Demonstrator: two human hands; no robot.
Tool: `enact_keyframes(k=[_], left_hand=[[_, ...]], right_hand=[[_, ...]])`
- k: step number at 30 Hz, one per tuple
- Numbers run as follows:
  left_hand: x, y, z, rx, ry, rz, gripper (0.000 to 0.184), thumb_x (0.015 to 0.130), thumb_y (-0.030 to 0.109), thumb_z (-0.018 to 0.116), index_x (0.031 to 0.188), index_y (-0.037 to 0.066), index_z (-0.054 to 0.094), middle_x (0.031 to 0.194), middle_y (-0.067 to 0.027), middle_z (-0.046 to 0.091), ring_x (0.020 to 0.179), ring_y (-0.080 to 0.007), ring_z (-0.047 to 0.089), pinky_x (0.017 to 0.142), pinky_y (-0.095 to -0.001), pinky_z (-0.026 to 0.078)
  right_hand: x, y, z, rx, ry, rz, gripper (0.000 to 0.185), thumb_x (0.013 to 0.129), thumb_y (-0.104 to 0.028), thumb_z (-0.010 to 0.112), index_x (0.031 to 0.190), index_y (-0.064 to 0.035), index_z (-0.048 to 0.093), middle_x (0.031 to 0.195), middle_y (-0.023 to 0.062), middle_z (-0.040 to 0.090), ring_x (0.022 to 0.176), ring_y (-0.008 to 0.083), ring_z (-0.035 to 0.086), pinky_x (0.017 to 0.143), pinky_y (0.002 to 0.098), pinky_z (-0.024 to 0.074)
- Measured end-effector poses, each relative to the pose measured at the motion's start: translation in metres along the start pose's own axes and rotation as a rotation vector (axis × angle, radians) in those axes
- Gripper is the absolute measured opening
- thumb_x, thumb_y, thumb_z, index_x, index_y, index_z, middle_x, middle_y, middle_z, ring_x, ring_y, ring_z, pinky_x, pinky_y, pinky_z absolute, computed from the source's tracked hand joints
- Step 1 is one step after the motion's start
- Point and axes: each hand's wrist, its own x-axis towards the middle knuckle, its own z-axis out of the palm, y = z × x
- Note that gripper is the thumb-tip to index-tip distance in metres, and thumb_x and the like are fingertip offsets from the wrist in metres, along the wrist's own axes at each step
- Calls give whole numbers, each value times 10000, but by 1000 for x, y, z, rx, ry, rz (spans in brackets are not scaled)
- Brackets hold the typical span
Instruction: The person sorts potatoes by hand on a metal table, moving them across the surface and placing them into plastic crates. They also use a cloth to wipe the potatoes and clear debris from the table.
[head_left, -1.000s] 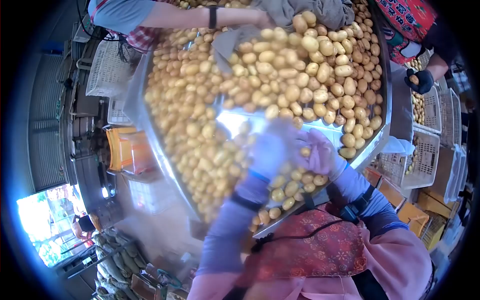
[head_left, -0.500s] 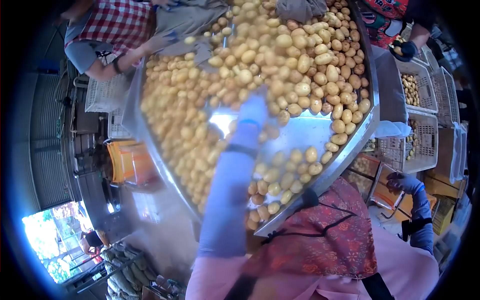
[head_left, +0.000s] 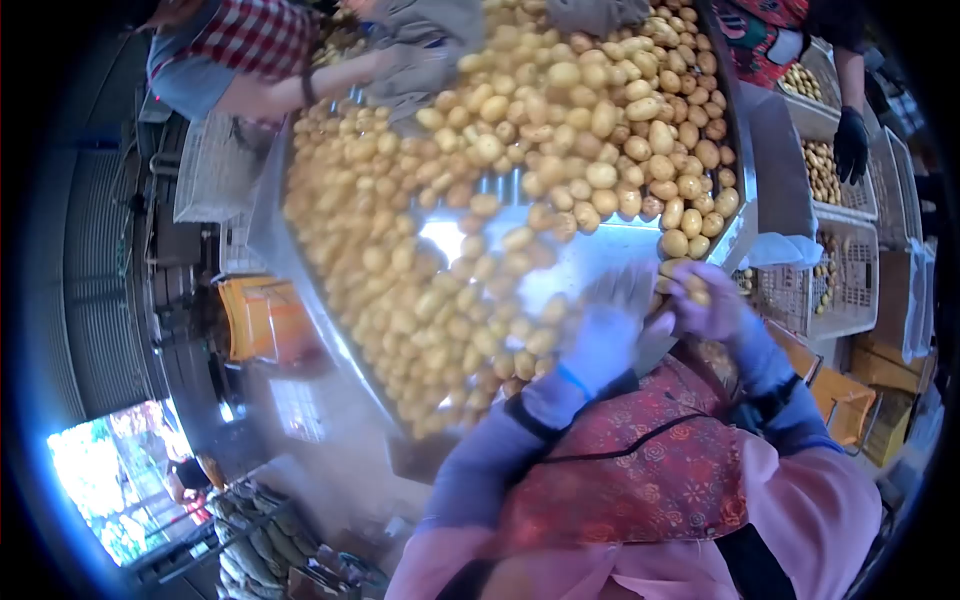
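Note:
Many yellow-brown potatoes [head_left: 430, 310] lie heaped on a metal sorting table [head_left: 330, 335]. My left hand [head_left: 607, 325] is over the near part of the table, its fingers smeared by motion, so I cannot tell whether it holds anything. At the near right edge, my right hand [head_left: 708, 300] is closed around a potato [head_left: 697, 290]. The two hands are close together, just in front of the red flowered apron [head_left: 640, 450]. Beyond them, bare shiny metal shows between the potatoes.
At the upper left, a co-worker's arm [head_left: 340, 75] reaches to a grey cloth [head_left: 415, 70]. Another person's dark-gloved hand [head_left: 851, 145] hangs over white crates [head_left: 845, 280] on the right. An orange crate [head_left: 262, 318] stands at left.
My right hand has come from the crates at the right to the table edge. My left hand has drawn back from the heap toward me. The dark-gloved hand at the right has moved lower.

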Motion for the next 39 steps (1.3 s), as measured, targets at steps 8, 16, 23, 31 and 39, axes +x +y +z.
enact_keyframes(k=[8,16,23,31,39], left_hand=[[-180,-101,-1,548,57,-541,823,935,480,512,1496,-31,195,1512,-306,209,1425,-486,132,1143,-626,41],[-96,-32,22,258,76,-372,671,963,434,484,1460,14,317,1421,-296,371,1279,-471,398,1048,-568,314],[-78,-90,-7,315,-60,-630,447,936,240,523,1316,22,433,1215,-252,521,932,-433,589,754,-496,501],[-86,-121,-10,-173,242,-622,298,815,125,671,1066,33,540,917,-160,599,810,-299,606,731,-408,489],[-81,-50,-28,-536,565,-709,302,848,62,592,1140,22,523,983,-116,584,905,-266,583,791,-361,477]], right_hand=[[-134,-49,-142,-442,354,734,268,933,-118,610,1177,-10,611,1126,71,644,987,147,618,868,283,504],[18,-52,45,-1134,-271,-325,419,805,-236,682,1217,-171,639,1264,122,588,1171,323,549,981,436,451],[88,-17,69,-1103,-280,-280,387,811,-173,620,1196,-210,637,1242,42,611,1028,253,622,838,397,492],[155,4,132,-1217,-377,-271,254,819,-197,624,1069,-170,655,1023,71,642,914,260,650,748,393,514],[122,-1,116,-663,-177,-250,491,887,-342,640,1340,-183,540,1173,106,625,1004,268,633,865,384,505]])
